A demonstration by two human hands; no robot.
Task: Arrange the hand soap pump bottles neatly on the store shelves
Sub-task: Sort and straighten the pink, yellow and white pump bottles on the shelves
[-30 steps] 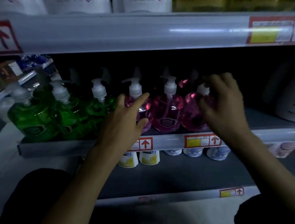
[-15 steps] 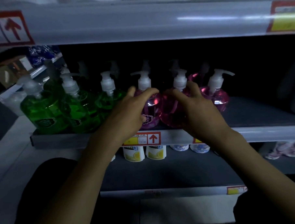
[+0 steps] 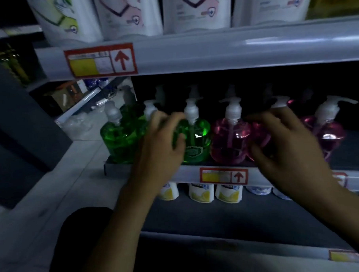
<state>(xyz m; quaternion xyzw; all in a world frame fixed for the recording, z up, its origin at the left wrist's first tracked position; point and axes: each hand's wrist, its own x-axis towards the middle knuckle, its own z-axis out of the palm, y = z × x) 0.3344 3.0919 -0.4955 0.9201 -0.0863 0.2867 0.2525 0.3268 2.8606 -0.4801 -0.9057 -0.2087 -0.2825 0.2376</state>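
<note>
Six pump bottles stand in a front row on the middle shelf [image 3: 299, 171]: three green at the left, three pink at the right, with more pumps dimly seen behind them. The left hand [image 3: 160, 145] is curled around the second green bottle [image 3: 150, 110], which it mostly hides; its fingertips reach the third green bottle [image 3: 195, 139] beside it. The first green bottle [image 3: 119, 142] stands free at the shelf's left end. The right hand [image 3: 286, 149] is wrapped about the middle pink bottle [image 3: 258, 134], whose pump shows above the fingers. The first pink bottle [image 3: 229, 139] stands just left of that hand, touching the third green one, and the last pink bottle [image 3: 328, 131] stands just to its right. Red-framed price tags [image 3: 223, 176] with arrows sit on the shelf edges. White refill pouches [image 3: 128, 12] line the shelf above, and small white bottles [image 3: 201, 192] with lemon labels stand on the shelf below. The scene is dim and slightly blurred.
</note>
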